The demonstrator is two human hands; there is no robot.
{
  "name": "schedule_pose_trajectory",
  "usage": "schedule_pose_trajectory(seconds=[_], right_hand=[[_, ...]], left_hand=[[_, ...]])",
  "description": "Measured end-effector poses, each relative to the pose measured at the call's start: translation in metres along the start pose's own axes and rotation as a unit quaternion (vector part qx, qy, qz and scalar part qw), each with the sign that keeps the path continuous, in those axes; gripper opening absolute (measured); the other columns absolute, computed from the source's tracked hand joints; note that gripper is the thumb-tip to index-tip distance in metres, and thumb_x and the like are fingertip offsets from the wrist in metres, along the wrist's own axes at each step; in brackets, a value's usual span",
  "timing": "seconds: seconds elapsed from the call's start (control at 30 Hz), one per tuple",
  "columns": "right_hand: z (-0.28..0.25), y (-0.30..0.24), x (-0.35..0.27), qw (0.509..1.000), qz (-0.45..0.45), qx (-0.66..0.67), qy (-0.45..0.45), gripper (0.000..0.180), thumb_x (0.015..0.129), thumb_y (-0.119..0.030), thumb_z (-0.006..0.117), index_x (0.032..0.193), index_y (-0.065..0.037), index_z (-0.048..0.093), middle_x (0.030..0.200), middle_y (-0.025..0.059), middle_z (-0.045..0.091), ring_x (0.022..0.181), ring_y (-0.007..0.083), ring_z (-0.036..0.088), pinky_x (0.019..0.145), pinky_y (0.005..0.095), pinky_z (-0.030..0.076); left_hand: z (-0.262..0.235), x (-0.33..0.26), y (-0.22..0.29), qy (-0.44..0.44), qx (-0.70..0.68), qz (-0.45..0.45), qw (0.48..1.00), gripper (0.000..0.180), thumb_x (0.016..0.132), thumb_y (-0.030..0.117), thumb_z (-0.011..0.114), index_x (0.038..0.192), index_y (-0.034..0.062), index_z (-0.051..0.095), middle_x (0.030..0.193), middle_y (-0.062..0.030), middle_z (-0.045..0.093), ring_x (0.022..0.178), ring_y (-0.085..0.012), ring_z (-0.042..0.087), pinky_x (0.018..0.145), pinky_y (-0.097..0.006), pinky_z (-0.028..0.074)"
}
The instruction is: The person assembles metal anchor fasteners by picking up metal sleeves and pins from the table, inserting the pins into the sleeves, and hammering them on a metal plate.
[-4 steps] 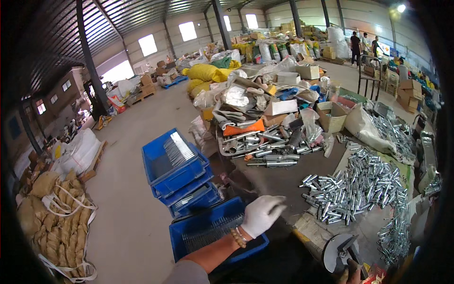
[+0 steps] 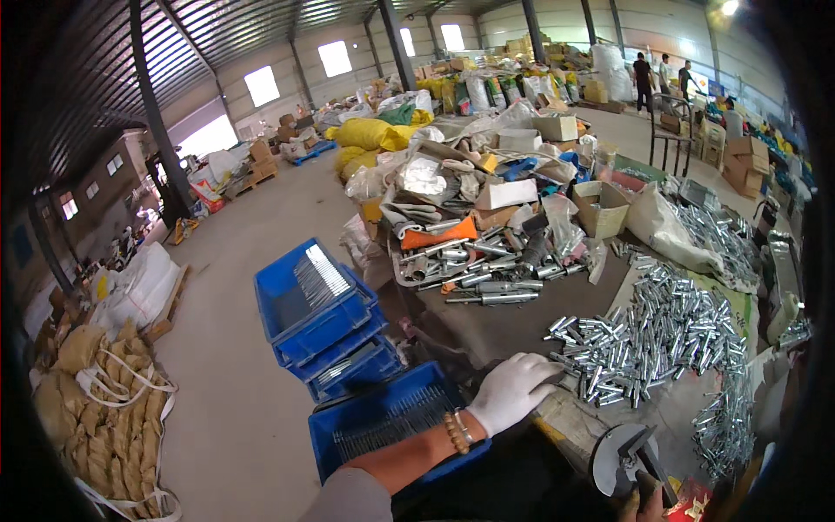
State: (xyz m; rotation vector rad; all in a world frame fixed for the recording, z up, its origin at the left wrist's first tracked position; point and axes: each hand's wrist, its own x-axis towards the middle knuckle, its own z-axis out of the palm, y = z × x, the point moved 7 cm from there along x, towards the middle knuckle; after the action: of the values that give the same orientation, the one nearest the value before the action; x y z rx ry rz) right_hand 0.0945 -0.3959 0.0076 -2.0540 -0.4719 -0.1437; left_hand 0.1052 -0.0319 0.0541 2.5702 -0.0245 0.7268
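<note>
Resting palm-down, fingers loosely spread, the gloved left hand (image 2: 513,391) grips nothing, just beside the pile of metal tubes (image 2: 644,335). Right hand (image 2: 642,503) clutches a dark-handled tool (image 2: 628,459) below that pile.

White knitted cloth glove on the left hand (image 2: 513,391), matt. Short shiny metal tubes (image 2: 644,335), bright and smooth, heaped on a dull grey table top (image 2: 487,326). Glossy blue plastic crates (image 2: 317,317); thin metal rods (image 2: 387,426), satin grey.
</note>
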Motion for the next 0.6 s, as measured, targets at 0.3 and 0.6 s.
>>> schedule_pose_trajectory(seconds=[0.3, 0.6], right_hand=[[0.017, -0.007, 0.010, 0.999, -0.020, 0.010, 0.030, 0.029, 0.090, -0.003, 0.069, 0.118, 0.000, 0.075, 0.099, 0.0164, 0.072, 0.091, 0.0315, 0.071, 0.079, 0.0390, 0.055], [0.005, -0.016, 0.007, 0.998, -0.014, 0.057, 0.034, 0.031, 0.089, 0.000, 0.067, 0.119, 0.000, 0.075, 0.096, 0.0162, 0.072, 0.084, 0.0309, 0.070, 0.075, 0.0380, 0.055]], left_hand=[[-0.005, 0.035, -0.019, -0.016, 0.032, -0.056, 0.998, 0.019, 0.089, 0.016, 0.077, 0.104, 0.0051, 0.079, 0.109, -0.0141, 0.075, 0.105, -0.0342, 0.070, 0.095, -0.044, 0.056], [0.046, 0.039, 0.030, -0.113, -0.084, -0.036, 0.989, 0.026, 0.085, 0.013, 0.082, 0.108, 0.0021, 0.077, 0.108, -0.0126, 0.072, 0.101, -0.0276, 0.071, 0.087, -0.038, 0.057]])
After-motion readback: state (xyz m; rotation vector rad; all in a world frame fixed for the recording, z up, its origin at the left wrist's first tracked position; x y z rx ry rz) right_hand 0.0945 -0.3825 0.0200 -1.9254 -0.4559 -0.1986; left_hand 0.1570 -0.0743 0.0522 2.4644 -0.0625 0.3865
